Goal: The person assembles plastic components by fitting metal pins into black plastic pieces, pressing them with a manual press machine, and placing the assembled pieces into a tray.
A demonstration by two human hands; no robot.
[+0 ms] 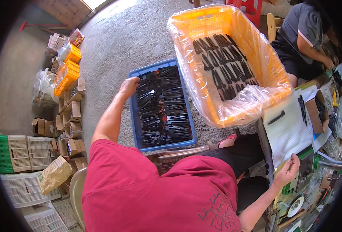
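Observation:
My left hand (130,86) is at the left rim of a blue plastic tub (131,116). Its fingers are closed by the rim, close to the black pieces; what they grip is hidden. Long, slender black plastic pieces (173,102) fill the tub in bundled rows. To the right, my right hand (288,171) rests at the bench edge by a white lined sheet (289,135), fingers loosely bent and apart, with nothing visible in them. One black piece (276,117) lies on that sheet, and a few more (303,110) lie at its far right corner.
A yellow crate (202,17) lined with clear plastic holds rows of similar black pieces. A co-worker (308,42) sits at the far right. The bench carries an open cardboard box (318,112) and a green metal device (304,170). Cartons (72,112) and white crates (18,150) line the left.

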